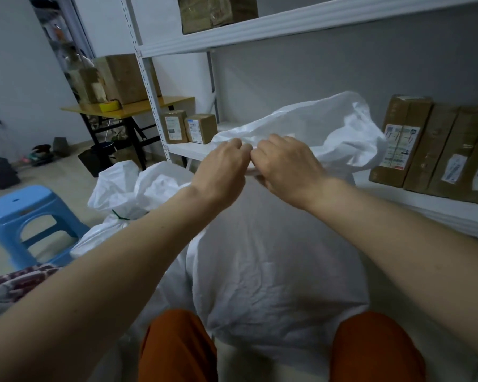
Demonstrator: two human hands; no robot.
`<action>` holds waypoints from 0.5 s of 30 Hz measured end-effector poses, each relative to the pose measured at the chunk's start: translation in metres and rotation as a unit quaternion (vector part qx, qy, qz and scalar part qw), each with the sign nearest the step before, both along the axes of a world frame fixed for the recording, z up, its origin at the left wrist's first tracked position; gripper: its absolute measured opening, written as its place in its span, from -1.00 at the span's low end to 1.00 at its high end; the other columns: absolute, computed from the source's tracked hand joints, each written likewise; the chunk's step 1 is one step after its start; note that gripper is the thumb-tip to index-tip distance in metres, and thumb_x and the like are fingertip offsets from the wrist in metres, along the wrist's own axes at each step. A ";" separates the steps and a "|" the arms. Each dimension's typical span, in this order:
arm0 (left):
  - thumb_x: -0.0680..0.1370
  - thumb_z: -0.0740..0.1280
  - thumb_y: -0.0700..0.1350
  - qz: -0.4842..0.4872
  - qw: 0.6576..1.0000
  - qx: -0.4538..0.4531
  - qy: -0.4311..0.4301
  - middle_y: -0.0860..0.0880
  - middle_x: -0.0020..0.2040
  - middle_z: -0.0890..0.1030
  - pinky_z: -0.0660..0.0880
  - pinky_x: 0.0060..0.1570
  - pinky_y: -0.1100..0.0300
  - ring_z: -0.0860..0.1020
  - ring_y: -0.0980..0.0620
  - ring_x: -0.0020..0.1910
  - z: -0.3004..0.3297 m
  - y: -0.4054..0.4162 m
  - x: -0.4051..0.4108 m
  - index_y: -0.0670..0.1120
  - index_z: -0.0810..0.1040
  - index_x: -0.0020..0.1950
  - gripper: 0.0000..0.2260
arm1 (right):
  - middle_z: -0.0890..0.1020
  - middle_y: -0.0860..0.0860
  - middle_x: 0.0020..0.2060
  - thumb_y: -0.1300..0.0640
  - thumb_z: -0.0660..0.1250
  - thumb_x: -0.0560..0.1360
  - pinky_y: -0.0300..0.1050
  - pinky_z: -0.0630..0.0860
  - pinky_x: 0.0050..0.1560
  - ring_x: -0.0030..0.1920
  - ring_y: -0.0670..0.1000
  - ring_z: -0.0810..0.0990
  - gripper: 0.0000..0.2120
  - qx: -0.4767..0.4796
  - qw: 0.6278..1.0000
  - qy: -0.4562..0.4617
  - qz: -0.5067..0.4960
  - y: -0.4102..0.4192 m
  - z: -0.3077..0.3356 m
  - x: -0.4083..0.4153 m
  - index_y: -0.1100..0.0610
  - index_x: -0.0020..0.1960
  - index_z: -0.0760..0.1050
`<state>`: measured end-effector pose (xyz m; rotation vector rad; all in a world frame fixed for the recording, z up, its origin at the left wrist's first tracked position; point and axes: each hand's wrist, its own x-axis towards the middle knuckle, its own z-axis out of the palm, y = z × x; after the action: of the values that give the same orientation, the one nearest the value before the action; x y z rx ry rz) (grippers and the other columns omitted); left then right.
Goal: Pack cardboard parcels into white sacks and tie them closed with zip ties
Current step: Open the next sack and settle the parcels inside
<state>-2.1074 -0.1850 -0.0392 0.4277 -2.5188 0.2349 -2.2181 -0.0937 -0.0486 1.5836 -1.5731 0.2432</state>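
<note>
A full white sack [273, 271] stands between my knees, its loose top [329, 130] flopped back toward the shelf. My left hand [221, 169] and my right hand [284, 164] meet knuckle to knuckle at the sack's gathered neck, both with curled fingers gripping the white fabric. Whatever lies between the fingers is hidden, and no zip tie shows there. To the left sits a second white sack [116, 224] closed with a green zip tie [119, 215]. Cardboard parcels [431, 150] stand in a row on the shelf at right.
Two small parcels [189, 129] sit on the white shelf [453, 216] behind my hands, more boxes above. A blue plastic stool [25, 219] stands at left on the floor. A yellow table [127, 106] with boxes is further back left.
</note>
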 end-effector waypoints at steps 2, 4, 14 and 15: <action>0.40 0.33 -0.35 -0.016 1.000 0.003 0.023 -0.13 -0.16 0.46 0.35 -0.28 0.09 0.47 -0.13 -0.15 -0.006 0.001 0.004 -0.15 0.43 -0.16 -0.86 | 0.47 0.10 -0.50 0.37 0.43 0.19 -0.14 0.27 -0.45 -0.47 0.12 0.44 -0.79 -0.010 0.999 0.038 -0.010 -0.003 -0.003 0.001 0.18 -0.40 0.41; 0.40 0.44 -0.14 0.017 0.997 0.064 -0.027 -0.05 -0.09 0.42 0.36 -0.18 0.15 0.41 -0.03 -0.08 0.002 0.003 0.011 -0.07 0.41 -0.10 -0.78 | 0.44 0.09 -0.52 0.44 0.34 0.19 -0.13 0.24 -0.43 -0.49 0.10 0.40 -0.78 -0.024 0.995 0.095 -0.015 -0.005 -0.011 -0.006 0.17 -0.42 0.38; 0.36 0.52 -0.12 0.044 0.942 0.192 -0.272 0.07 -0.22 0.54 0.38 -0.30 0.28 0.48 0.09 -0.24 0.032 -0.026 0.028 0.01 0.54 -0.10 -0.79 | 0.33 0.07 -0.53 0.51 0.20 0.18 -0.12 0.22 -0.36 -0.50 0.07 0.27 -0.70 -0.082 0.977 0.193 -0.033 -0.004 -0.025 -0.013 0.13 -0.42 0.27; 0.40 0.46 -0.17 0.044 0.962 0.129 -0.238 0.04 -0.26 0.50 0.32 -0.36 0.27 0.44 0.06 -0.28 0.025 -0.027 0.026 -0.02 0.52 -0.15 -0.86 | 0.34 0.07 -0.54 0.49 0.24 0.14 -0.13 0.22 -0.35 -0.51 0.07 0.30 -0.71 -0.055 0.982 0.171 -0.051 -0.004 -0.024 -0.010 0.13 -0.43 0.28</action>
<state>-2.0817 -0.2117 -0.0139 0.6532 -3.0225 0.0435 -2.2282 -0.0972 -0.0728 1.3702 -1.3429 -0.0008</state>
